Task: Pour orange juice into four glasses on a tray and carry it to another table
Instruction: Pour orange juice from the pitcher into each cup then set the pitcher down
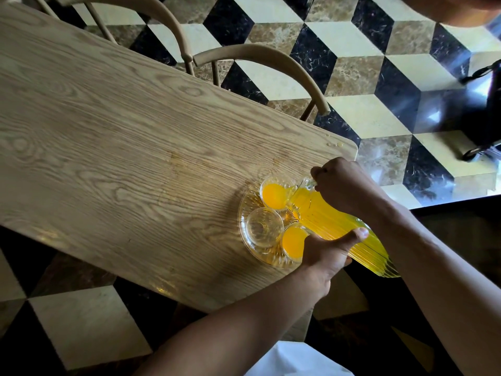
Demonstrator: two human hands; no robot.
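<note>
Head view, near to far.

White cloth (295,359) at bottom edge, nearest the camera.

Left hand (325,253): forearm comes in from the lower left. Grip is on the lower body of the ribbed glass pitcher (336,223), thumb lying across its upper side, fingers hidden beneath. The hand covers part of the near rim of the tray.

Pitcher: tilted well over, base toward the camera and raised, spout pointing away and down. Filled with orange juice along most of its length.

Right hand (344,185): forearm enters from the right. Fingers curled tight around the pitcher's handle near the spout end; grip clamped on the handle.

Round cut-glass tray (248,213): sits on the wooden worktop (122,137), close to its near right corner. Three glasses are visible on it. Near glass (294,241) holds juice, partly behind the left hand. Middle glass (264,226), to the left, has no juice. Far glass (275,195) holds juice and lies right under the spout, juice at its rim where the spout meets it. A fourth glass cannot be made out; the pitcher covers that part of the tray.

A few small drops (334,143) lie on the worktop near its far right corner.

Beyond the worktop: two curved chair backs (260,57) tucked against its far edge, on a floor (352,77) tiled in a cube pattern of black, cream and brown.
</note>
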